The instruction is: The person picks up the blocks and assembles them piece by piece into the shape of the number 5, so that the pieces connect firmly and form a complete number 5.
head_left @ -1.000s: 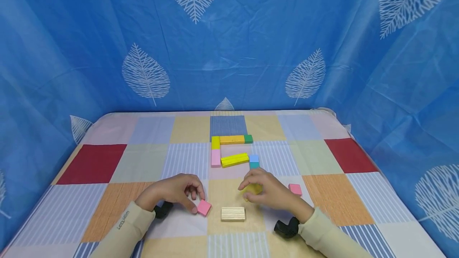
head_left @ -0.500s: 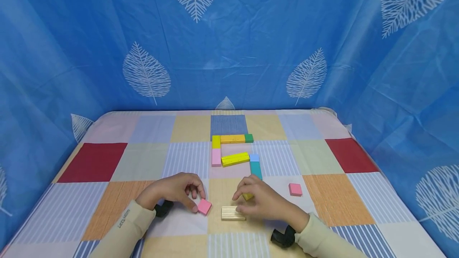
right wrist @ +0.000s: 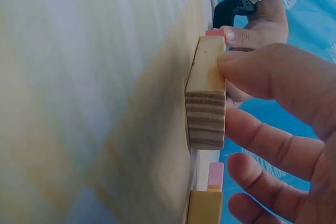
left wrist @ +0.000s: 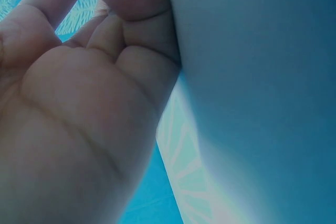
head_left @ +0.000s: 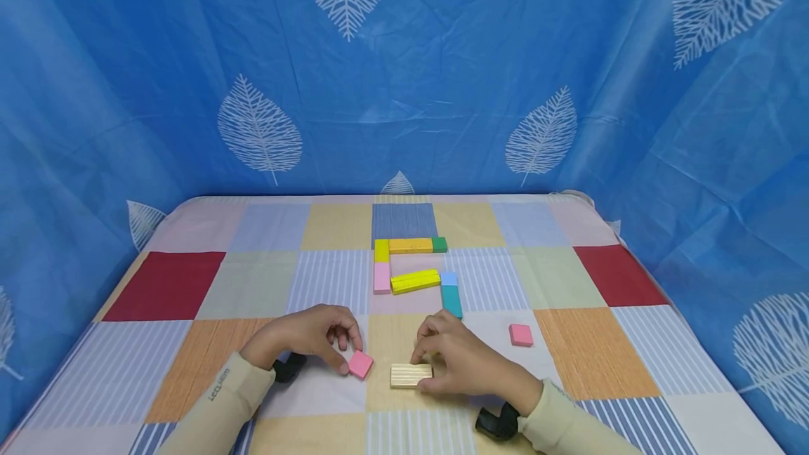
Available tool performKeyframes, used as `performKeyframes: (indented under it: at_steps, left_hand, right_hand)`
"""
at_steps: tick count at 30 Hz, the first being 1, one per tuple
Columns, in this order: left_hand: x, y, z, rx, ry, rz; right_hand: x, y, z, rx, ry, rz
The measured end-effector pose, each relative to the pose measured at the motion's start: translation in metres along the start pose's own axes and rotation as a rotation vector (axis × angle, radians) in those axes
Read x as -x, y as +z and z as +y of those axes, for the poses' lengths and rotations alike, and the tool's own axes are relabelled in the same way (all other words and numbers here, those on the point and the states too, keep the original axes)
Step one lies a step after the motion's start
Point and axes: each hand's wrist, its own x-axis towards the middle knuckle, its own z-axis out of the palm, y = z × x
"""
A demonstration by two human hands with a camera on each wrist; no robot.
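Observation:
My right hand [head_left: 458, 360] pinches a plain ridged wooden block [head_left: 406, 376] that lies on the patchwork cloth. In the right wrist view its thumb is on one side of that wooden block [right wrist: 206, 82] and the index finger on the opposite side. My left hand [head_left: 316, 335] has its thumb and index finger at the edges of a small pink block [head_left: 361, 365], its other fingers loosely bent. The left wrist view shows only palm and fingers of the left hand [left wrist: 94, 87], without the block. A yellow block [right wrist: 205, 208] sits close by, hidden by the right hand in the head view.
Farther back, a yellow block [head_left: 382, 251], a pink block [head_left: 382, 278], an orange block [head_left: 411, 246] and a green block [head_left: 439, 244] form a corner. Inside lie slanted yellow pieces [head_left: 415, 281]. Blue [head_left: 449, 278] and teal [head_left: 451, 299] blocks stand right; another pink block [head_left: 521, 335] lies apart.
My right hand has moved left and toward me, from over the yellow block to the wooden block, uncovering more of the teal block. The left hand keeps its place at the pink block.

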Motion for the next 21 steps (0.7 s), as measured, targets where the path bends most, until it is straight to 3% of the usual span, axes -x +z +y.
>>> performKeyframes:
  at_steps: [7,21]
  left_hand:
    - [0.000,0.000,-0.001,-0.019,-0.026,0.007]
    - [0.000,0.000,-0.003,-0.014,-0.028,0.011]
  right_hand:
    - [-0.002,0.000,0.000,0.022,-0.029,0.042]
    - [-0.011,-0.002,0.002,0.037,0.048,0.034]
